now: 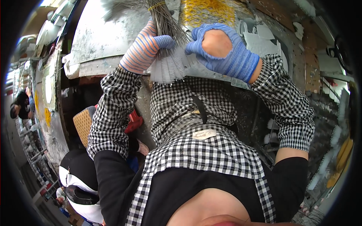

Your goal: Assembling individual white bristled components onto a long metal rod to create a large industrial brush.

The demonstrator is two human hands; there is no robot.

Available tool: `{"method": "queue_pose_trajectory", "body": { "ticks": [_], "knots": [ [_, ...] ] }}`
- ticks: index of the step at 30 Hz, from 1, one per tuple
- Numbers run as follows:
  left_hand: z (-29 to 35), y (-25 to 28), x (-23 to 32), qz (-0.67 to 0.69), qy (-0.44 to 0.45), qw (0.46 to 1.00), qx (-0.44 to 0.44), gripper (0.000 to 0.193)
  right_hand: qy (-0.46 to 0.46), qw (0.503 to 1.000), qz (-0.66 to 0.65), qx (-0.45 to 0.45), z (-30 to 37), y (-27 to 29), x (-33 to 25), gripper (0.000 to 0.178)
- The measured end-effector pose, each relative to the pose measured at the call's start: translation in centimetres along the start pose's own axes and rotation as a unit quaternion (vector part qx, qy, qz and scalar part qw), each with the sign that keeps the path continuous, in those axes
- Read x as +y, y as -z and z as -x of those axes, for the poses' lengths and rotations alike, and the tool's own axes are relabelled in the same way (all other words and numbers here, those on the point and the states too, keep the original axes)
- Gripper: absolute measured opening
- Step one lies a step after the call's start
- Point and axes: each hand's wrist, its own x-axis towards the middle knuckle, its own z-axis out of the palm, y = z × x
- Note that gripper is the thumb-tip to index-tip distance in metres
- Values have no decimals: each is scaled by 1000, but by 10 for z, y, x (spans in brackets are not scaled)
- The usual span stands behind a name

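Over the front edge of the worktable (109, 45), the person's left hand (141, 51), in a striped glove, grips a bundle of wire-stemmed brushes (163, 24), thumb wrapped across the stems, white bristle ends (167, 69) toward the apron (203, 150). The right hand (224, 49) curls just beside the stems; whether its fingertips pinch a wire cannot be told. Good handling likely means keeping the left hold firm but not crushing, the bristle ends level, and the right fingers clear of sharp wire tips.
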Motion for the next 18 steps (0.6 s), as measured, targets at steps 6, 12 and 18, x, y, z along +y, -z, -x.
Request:
{"method": "queue_pose_trajectory", "body": {
  "ticks": [6,12,18],
  "knots": [
    [-23,-35,-1,-67,3,998,12,69,-227,954,-169,-104,16,16,12,25],
    [-42,-31,-9,52,24,997,-58,61,-248,951,-141,-121,11,35,9,30],
    [-64,-77,-3,-109,-41,993,-6,54,-282,948,-110,-97,29,32,31,36]
  ]
}}
